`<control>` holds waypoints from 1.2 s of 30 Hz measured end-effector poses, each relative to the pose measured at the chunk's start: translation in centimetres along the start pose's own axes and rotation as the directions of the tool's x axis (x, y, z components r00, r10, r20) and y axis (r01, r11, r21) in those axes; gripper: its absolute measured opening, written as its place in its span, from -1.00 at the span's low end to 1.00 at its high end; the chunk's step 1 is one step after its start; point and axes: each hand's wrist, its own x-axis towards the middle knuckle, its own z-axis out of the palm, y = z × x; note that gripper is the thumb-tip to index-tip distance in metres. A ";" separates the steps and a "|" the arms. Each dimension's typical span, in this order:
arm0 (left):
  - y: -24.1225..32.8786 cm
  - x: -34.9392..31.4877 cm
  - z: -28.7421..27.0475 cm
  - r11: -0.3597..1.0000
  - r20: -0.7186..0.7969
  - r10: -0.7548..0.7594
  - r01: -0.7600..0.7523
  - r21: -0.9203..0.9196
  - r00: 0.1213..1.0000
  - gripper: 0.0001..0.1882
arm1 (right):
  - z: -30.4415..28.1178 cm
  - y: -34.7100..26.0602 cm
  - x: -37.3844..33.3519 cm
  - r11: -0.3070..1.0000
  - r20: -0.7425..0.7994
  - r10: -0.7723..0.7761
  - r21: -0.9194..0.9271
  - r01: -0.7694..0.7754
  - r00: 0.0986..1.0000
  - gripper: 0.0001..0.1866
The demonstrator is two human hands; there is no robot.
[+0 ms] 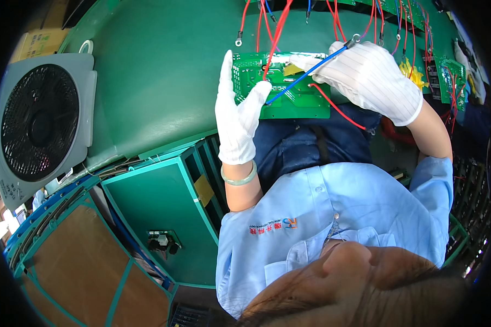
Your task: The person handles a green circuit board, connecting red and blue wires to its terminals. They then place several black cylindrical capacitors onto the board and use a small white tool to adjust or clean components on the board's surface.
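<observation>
- Left hand (238,122), in a white glove, has hold of the left side of a green circuit board (313,109): its fingers stretch nearly straight along the edge, and its thumb is on the face of the board.
- Right hand (373,82), gloved the same way, reaches over the board's upper right part with the index finger extended and the other fingers bent; I cannot tell whether it grips the board.
- That board sits between both hands at the near edge of a green work surface (147,71), partly above the person's dark trousers (294,147).
- Crossing its face, a blue wire (303,79) slants up to a ring terminal (356,38) beside the right hand.
- Near the right index fingertip is a small yellow piece (293,70).
- One red wire (338,110) trails from the board's right part towards the lap.
- Around the left wrist is a pale green bangle (239,180).
- More red and blue wires, some ending in ring terminals, hang beyond the board.
- Off to the right are a yellow bundle (414,75) and more green boards (457,82).
- Far left stands a grey box fan (41,122) with a black grille; nearer the person is a green cabinet (147,201).
</observation>
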 end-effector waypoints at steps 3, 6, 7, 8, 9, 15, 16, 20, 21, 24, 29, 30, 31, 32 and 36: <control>0.0 -0.1 0.2 0.998 -0.036 -0.013 0.011 -0.057 0.999 -0.20 | -2.8 0.2 0.1 0.990 -0.101 0.133 -0.027 -0.137 0.986 -0.57; -0.9 0.1 0.0 0.995 -0.054 0.070 -0.074 -0.064 0.996 -0.20 | -3.0 0.4 -3.2 0.970 -0.003 0.201 -0.140 -0.200 0.979 -0.51; -1.1 0.2 0.1 0.993 -0.054 0.105 -0.108 -0.056 0.993 -0.20 | -2.8 0.3 -4.6 0.956 0.059 0.244 -0.181 -0.230 0.968 -0.50; -0.7 0.1 0.2 0.995 -0.052 0.084 -0.086 -0.050 0.995 -0.22 | -2.4 0.3 -6.3 0.926 0.137 0.356 -0.188 -0.329 0.924 -0.48; -0.6 0.1 0.0 0.995 -0.018 0.063 -0.065 -0.074 0.998 -0.22 | -2.2 0.6 -8.5 0.875 0.102 0.470 -0.185 -0.448 0.877 -0.47; -1.2 0.6 -3.0 0.994 0.019 0.011 -0.009 -0.108 1.000 -0.34 | 0.9 3.8 -23.4 0.561 -0.137 0.821 0.019 -0.827 0.554 -0.57; -0.8 1.0 -2.9 0.996 0.007 0.010 -0.010 -0.085 1.000 -0.37 | 3.3 4.7 -27.3 0.518 -0.078 0.855 0.082 -0.852 0.513 -0.58; -0.9 2.8 -2.0 0.994 -0.007 -0.105 0.105 -0.019 0.994 -0.53 | 6.1 2.8 -27.4 0.466 -0.034 0.884 0.107 -0.878 0.466 -0.56; -0.8 2.9 -1.9 0.994 -0.011 -0.104 0.103 -0.027 0.995 -0.53 | 5.9 2.5 -27.1 0.434 0.016 0.900 0.054 -0.899 0.435 -0.54; -1.2 3.2 -1.8 0.994 -0.022 -0.086 0.085 -0.072 0.996 -0.53 | 4.7 2.1 -26.4 0.458 0.062 0.885 0.073 -0.886 0.462 -0.48; -2.3 3.1 -2.4 0.991 -0.019 -0.056 0.053 -0.120 0.998 -0.50 | 0.0 0.0 -21.3 0.095 0.484 0.874 -0.092 -0.991 0.039 -0.34; -2.5 3.2 -2.8 0.991 -0.009 -0.047 0.045 -0.126 0.999 -0.49 | 0.5 -0.2 -23.2 0.090 0.428 0.895 0.101 -0.991 0.125 -0.34; -2.7 3.3 -2.8 0.991 0.011 -0.040 0.041 -0.126 0.999 -0.49 | 1.1 -0.7 -24.0 0.081 0.358 0.915 0.293 -0.953 0.187 -0.34; -2.6 3.2 -2.6 0.988 -0.011 -0.045 0.043 -0.150 0.999 -0.49 | 1.8 -0.9 -24.2 0.172 0.205 0.931 0.484 -0.858 0.302 -0.36; -2.2 2.6 -1.8 0.974 0.007 0.025 -0.023 -0.226 1.000 -0.42 | 2.3 -2.1 -17.6 0.133 0.188 0.888 0.769 -0.626 0.419 -0.47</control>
